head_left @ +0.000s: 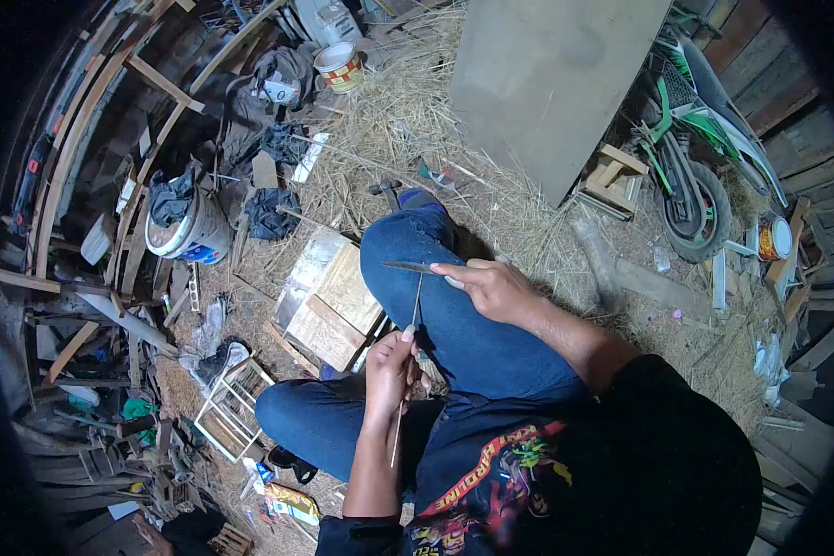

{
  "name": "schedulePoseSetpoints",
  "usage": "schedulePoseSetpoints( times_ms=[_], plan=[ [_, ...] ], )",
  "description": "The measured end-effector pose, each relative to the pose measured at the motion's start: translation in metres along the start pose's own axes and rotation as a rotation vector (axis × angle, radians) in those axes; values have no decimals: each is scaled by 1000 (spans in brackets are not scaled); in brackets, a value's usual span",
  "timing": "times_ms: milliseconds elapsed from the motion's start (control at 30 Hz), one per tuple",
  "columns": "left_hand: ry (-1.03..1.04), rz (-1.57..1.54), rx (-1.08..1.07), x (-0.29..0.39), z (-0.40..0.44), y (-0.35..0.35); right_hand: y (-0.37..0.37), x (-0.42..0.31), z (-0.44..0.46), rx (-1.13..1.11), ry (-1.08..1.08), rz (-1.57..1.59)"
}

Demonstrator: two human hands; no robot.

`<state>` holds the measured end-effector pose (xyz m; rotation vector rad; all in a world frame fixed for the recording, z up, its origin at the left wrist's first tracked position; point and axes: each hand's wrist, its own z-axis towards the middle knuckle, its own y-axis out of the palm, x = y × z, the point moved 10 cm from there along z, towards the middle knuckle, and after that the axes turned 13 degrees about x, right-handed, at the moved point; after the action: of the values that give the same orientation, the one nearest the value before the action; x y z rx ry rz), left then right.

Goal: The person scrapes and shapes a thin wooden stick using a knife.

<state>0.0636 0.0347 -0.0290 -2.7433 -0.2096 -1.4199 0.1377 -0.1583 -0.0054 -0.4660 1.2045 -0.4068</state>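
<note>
My left hand (391, 372) is closed around a thin wooden stick (418, 301), which sticks out above the fingers and trails below them along the forearm. My right hand (499, 293) grips a knife (404, 267), its narrow blade pointing left. The blade crosses the stick's upper end, over my bent knee in blue jeans (394, 250). The knife's handle is hidden in the fingers. Just left of my knee lies a block of pale wooden boards (329, 310).
A small slatted wooden frame (234, 408) and a snack packet (292, 503) lie at lower left. Buckets (171, 239) and scrap timber line the left. A large board (551, 83) and a motorbike (690, 199) stand ahead and right. Another person's hand (148, 533) shows at bottom left.
</note>
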Motion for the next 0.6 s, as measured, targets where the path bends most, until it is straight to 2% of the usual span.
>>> schedulePoseSetpoints(
  times_ms=[267,333,367,400,467,533,600],
  plan=[
    [19,-18,-34,-3,-21,-9,3,18,3,-6,70,29],
    [17,-19,-36,-11,-18,-14,0,17,8,20,72,312],
    [35,-1,-32,-11,-16,-12,5,23,7,-39,155,431],
    [52,18,-29,-11,-16,-10,5,25,7,-39,154,430],
    [59,88,11,-7,-12,-6,-11,23,6,125,40,405],
    [182,224,52,4,-6,-3,-21,10,1,84,38,287],
    [219,220,70,13,-5,3,-21,3,-5,48,37,170]
  ],
)
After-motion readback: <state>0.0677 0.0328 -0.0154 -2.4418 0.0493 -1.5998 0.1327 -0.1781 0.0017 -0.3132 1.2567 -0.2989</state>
